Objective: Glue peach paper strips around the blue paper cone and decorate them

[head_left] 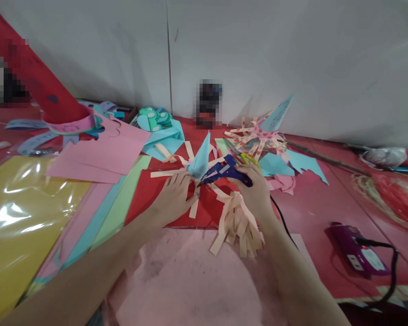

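Paper cone (200,160): light blue, pointed, leaning a little, at the left fingertips, with flat cream strips (161,174) fanning out from its foot
Left hand (175,195): fingers bent and close together at the cone's foot; whether they pinch a strip or only press down, I cannot tell
Right hand (256,188): fingers wrapped around the handle of the glue gun
Glue gun (221,170): smooth blue plastic, nozzle angled down to the cone's foot, near the left thumb; its black cord (284,222) trails past the right wrist
Strip heap (241,222): loose, curling cream paper, on the near side of the right fingers
Second cone (275,117): light blue on heart-patterned strips, beyond the right fingers
Edges: the red sheet (146,185) ends just nearer than the left fingers, pink card (98,156) crowds their left, and a smooth grey wall (275,54) stands beyond
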Demonstrator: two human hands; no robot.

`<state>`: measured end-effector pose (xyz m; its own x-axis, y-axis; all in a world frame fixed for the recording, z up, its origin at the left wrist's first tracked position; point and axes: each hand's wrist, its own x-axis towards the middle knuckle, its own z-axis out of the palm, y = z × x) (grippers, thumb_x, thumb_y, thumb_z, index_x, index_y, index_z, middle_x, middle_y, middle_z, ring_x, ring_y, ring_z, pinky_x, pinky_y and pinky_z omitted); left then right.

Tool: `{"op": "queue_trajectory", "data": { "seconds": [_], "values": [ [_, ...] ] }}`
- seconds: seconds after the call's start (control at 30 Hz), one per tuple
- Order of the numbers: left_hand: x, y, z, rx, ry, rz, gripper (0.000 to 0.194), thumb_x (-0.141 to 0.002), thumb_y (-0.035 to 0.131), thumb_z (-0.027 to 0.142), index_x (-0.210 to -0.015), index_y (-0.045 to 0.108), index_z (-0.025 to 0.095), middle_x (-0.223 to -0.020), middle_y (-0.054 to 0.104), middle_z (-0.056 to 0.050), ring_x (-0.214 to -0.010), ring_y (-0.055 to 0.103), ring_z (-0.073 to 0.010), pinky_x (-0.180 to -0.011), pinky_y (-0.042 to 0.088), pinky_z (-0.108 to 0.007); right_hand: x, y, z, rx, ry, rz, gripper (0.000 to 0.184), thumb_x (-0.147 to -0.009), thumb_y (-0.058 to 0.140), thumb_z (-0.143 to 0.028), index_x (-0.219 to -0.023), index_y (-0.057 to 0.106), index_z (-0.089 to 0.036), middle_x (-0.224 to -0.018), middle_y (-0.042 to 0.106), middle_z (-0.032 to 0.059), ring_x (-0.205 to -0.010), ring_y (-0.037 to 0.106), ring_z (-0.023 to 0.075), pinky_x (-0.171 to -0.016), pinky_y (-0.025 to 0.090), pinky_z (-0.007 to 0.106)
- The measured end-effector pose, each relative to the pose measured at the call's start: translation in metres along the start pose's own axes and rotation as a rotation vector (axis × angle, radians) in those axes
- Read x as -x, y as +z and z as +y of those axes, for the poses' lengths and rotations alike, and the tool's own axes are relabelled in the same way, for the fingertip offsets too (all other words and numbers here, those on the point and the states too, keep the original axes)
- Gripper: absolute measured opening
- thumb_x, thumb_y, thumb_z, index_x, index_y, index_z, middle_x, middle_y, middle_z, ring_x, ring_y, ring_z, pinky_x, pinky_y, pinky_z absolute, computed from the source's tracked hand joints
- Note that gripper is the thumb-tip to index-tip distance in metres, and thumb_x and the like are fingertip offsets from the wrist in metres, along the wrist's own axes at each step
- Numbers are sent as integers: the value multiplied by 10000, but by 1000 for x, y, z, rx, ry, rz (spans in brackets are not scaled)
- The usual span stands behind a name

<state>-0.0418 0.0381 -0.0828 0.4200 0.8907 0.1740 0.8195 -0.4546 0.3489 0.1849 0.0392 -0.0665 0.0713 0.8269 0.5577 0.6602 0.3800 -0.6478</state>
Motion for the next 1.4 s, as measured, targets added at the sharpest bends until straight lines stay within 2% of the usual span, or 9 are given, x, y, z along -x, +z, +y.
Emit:
{"op": "queue_trajectory", "data": {
  "seconds": [0.2, 0.47, 0.73, 1.0, 1.27, 1.4],
  "values": [
    [0, 0, 1, 15, 19, 8, 276, -851, 503, 279, -1103, 453, 179, -1227, 503, -112, -1216, 428, -278, -979, 382, -445, 2, 2, 0, 31, 3, -53, 192, -777, 635, -411, -848, 666, -235, -934, 662, 57, -912, 612, 229, -853, 465, 433],
    [0, -2, 3, 11, -4, -24, 308, -860, 506, 284, -1129, 459, 142, -1255, 497, -130, -1240, 404, -285, -1003, 363, -437, 2, 4, 1, 54, -22, -8, 165, -792, 620, -383, -831, 660, -228, -921, 660, 64, -910, 608, 228, -855, 463, 433],
    [1, -2, 3, 14, 11, -1, 271, -863, 507, 282, -1107, 450, 180, -1248, 496, -112, -1228, 420, -275, -989, 378, -447, 2, 4, 2, -16, 112, -30, 213, -754, 637, -409, -837, 655, -214, -917, 657, 54, -885, 608, 212, -810, 471, 386],
    [1, -3, 1, 55, 6, -33, 244, -868, 512, 281, -1104, 494, 223, -1239, 456, -96, -1241, 388, -294, -972, 387, -486, 0, 0, 8, -38, 245, 20, 318, -701, 652, -475, -853, 656, -196, -914, 665, 66, -856, 612, 218, -795, 475, 386],
    [1, -4, 1, 128, -24, -48, 196, -825, 562, 218, -1016, 547, 256, -1219, 435, -57, -1229, 377, -291, -992, 359, -518, 1, -2, 17, -28, 279, 30, 332, -696, 664, -452, -894, 661, -185, -936, 667, 72, -864, 614, 223, -803, 473, 396],
    [0, -2, -1, 132, -23, -51, 244, -829, 571, 244, -1070, 538, 259, -1227, 432, -61, -1237, 370, -289, -993, 359, -512, 0, -2, 18, -27, 286, 35, 327, -702, 666, -443, -898, 664, -181, -951, 664, 83, -877, 614, 224, -813, 474, 399]
  ]
}}
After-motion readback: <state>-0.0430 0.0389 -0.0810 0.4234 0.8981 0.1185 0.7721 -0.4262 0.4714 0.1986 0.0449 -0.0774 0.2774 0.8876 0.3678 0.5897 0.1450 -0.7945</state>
